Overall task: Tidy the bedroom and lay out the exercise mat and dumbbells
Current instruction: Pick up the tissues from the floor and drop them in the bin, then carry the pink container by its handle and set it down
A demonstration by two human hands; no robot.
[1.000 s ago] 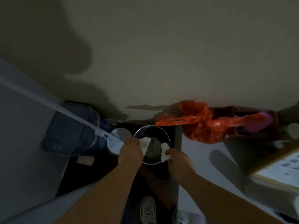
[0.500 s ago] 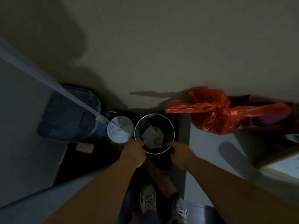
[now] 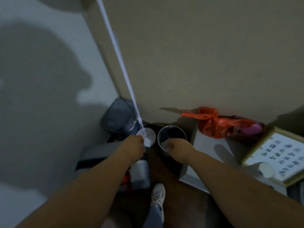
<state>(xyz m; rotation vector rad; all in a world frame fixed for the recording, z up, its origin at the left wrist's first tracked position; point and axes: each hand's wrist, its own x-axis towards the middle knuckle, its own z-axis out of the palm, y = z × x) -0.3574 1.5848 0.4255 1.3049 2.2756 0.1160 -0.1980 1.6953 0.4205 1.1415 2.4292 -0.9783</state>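
Framed sheet [image 3: 279, 153] of blurred, unreadable characters; left hand [image 3: 133, 145] and right hand [image 3: 178, 146], grip unclear, at bin [image 3: 171, 129]

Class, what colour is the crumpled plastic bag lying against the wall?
Red, or orange-red. The plastic bag shows best in the head view, right of the bin.

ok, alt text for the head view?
Seen from above in dim light, a person's right hand reaches over the rim of a small round bin by the wall, while the left hand is at a white lid. A red plastic bag lies to the right.
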